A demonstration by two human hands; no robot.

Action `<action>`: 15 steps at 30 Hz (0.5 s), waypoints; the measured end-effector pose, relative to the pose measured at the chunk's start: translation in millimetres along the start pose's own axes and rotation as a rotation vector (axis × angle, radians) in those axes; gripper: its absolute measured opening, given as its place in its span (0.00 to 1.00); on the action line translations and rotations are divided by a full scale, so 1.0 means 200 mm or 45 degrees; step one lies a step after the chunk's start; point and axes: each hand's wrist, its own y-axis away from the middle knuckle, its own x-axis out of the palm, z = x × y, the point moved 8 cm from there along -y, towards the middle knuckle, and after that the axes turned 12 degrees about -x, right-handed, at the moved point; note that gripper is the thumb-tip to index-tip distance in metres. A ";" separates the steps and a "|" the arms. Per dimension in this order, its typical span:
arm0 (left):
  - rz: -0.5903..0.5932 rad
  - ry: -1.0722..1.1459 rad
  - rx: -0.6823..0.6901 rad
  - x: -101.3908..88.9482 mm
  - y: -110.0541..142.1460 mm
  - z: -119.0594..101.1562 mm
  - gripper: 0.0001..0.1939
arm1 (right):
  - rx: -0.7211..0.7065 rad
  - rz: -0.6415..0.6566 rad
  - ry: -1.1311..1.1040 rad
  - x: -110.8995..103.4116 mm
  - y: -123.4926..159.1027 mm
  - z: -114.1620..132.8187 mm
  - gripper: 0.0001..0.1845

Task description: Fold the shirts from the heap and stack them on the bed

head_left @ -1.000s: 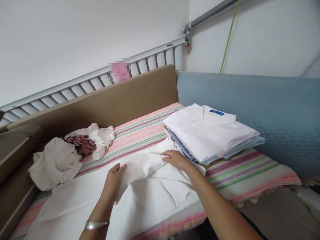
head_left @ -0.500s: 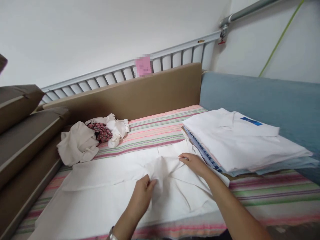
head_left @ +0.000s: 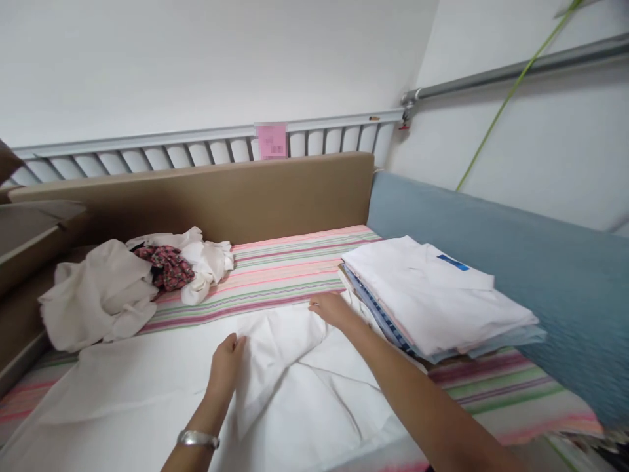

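Observation:
A large white shirt (head_left: pixel 147 373) lies spread on the bed, its far part creased and lifted between my hands. My left hand (head_left: pixel 227 367), with a silver bracelet on the wrist, is closed on a raised fold of it. Farther forward and to the right, my right hand (head_left: pixel 330 308) pinches the shirt's far edge. Between them the cloth is pulled up into a slanting fold. Just right of my right forearm sits a pile of folded shirts (head_left: pixel 417 295), the top one white with a blue patch.
Crumpled white cloth (head_left: pixel 98 295) and a patterned red piece (head_left: pixel 167 265) lie at the left. Brown cushioned boards (head_left: pixel 196 203) and a blue panel (head_left: pixel 491 229) border the striped bedspread (head_left: pixel 295 252). Behind stands a white radiator (head_left: pixel 177 154) with a pink paper.
Both hands have moved farther apart and forward, drawing the gathered cloth out into a wider raised fold. The view has turned a little.

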 end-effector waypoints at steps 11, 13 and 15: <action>-0.051 -0.239 -0.062 -0.02 0.00 0.03 0.15 | -0.010 -0.075 0.079 0.08 -0.05 -0.02 0.13; -0.153 -0.193 -0.001 -0.08 0.04 0.01 0.21 | 0.025 -0.124 0.107 0.08 -0.02 0.00 0.15; -0.278 -0.240 0.217 -0.15 0.15 -0.04 0.24 | -0.006 -0.206 0.125 0.07 0.04 0.04 0.18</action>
